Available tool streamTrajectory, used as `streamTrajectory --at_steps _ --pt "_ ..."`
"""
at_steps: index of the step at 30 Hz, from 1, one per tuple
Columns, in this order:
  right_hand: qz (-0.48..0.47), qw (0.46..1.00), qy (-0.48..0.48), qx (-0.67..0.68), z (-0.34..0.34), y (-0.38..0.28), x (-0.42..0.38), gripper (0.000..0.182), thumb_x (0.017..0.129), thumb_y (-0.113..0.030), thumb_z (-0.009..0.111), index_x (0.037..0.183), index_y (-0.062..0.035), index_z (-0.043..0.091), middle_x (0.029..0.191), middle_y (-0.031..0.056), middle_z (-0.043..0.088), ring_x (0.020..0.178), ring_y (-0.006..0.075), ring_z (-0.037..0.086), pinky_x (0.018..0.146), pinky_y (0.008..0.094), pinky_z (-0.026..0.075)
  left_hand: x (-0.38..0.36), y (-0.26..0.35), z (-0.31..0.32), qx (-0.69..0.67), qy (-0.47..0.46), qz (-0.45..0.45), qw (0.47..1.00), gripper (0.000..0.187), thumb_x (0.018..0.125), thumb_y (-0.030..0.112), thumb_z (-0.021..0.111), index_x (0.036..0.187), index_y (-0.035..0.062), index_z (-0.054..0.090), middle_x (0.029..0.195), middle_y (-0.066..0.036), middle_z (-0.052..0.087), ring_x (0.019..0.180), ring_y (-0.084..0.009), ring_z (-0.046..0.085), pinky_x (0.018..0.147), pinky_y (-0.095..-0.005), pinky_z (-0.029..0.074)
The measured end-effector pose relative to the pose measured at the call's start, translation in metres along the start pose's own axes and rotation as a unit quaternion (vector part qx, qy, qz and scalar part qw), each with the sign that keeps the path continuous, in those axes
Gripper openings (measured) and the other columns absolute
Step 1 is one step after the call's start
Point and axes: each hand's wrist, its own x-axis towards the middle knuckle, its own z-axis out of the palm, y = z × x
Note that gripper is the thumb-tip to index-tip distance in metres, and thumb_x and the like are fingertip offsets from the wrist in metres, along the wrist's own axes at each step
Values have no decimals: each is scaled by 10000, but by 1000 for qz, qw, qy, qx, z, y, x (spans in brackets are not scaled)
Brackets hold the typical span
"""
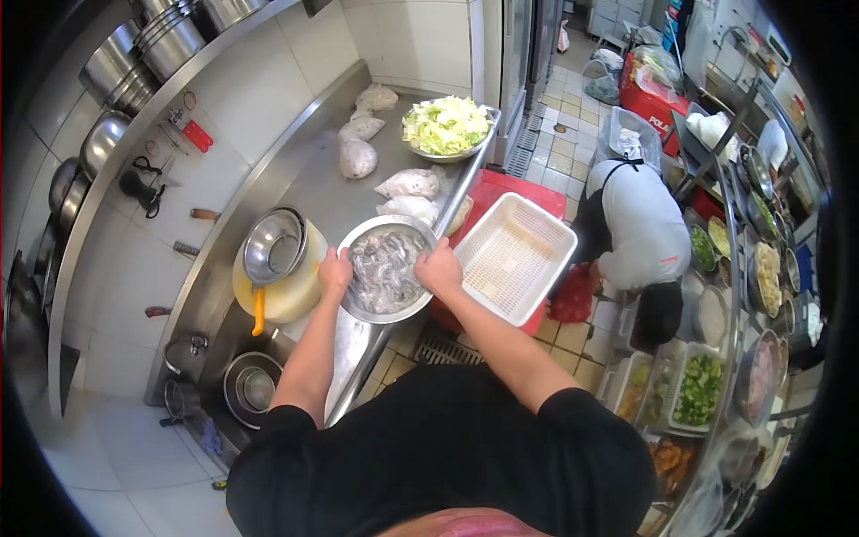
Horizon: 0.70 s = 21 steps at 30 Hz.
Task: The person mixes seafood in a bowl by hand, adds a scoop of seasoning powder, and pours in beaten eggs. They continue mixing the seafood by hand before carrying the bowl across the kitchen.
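Note:
A round metal bowl (358, 309) is held level in front of me, over the counter's front edge. Grey, glossy pieces that look like raw shrimp (386, 268) fill it. My left hand (335, 272) is closed on the bowl's left rim, thumb on top. On the opposite rim, my right hand (438, 268) grips in the same way. Just right of that hand, a white perforated plastic basket (514, 259) rests on something red (488, 190). Tied plastic bags (410, 208) with pale contents lie on the counter behind the bowl.
A metal bowl of chopped cabbage (447, 125) stands at the counter's far end. An orange-handled strainer (273, 246) sits on a yellowish round block or tub (304, 291), left. The sink (219, 331) holds metal bowls. A co-worker (640, 219) bends down at right, near food-laden shelves.

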Motion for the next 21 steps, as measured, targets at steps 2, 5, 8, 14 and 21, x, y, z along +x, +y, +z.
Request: streamTrajectory --at_steps 2,5,8,14,21 --pt "15 1000 -21 -7 -2 -4 7 441 926 -278 551 1173 66 426 981 316 668 940 460 676 828 531 534 -3 0 1 0 4 -8 1000 430 978 447 500 1134 57 590 1062 -280 669 1035 -471 624 887 -524 484" --pt "10 999 -46 -18 -2 -5 15 428 960 -295 540 1168 65 435 962 312 678 918 462 683 823 533 536 -2 -4 6 4 8 -18 1000 422 978 436 506 1151 59 582 1058 -278 673 1022 -470 630 882 -531 489" --pt "6 998 -48 -31 -4 -12 17 412 955 -282 550 1159 60 445 950 318 680 934 466 679 831 533 533 0 -12 12 1 12 -16 1000 424 984 432 498 1165 56 573 1053 -282 673 1013 -476 632 877 -539 491" --pt "30 999 -29 -4 -5 -10 16 346 866 -149 558 1136 49 474 954 328 672 933 490 666 845 545 520 -2 1 1 28 19 -9 999 415 992 424 487 1151 49 563 1013 -290 675 975 -487 639 845 -551 495" --pt "19 1000 -8 17 6 3 20 316 838 -117 538 1103 46 485 878 336 663 862 498 665 804 567 519 -9 8 -4 21 28 -7 999 406 994 429 485 1120 50 556 990 -285 677 956 -489 638 828 -555 491"
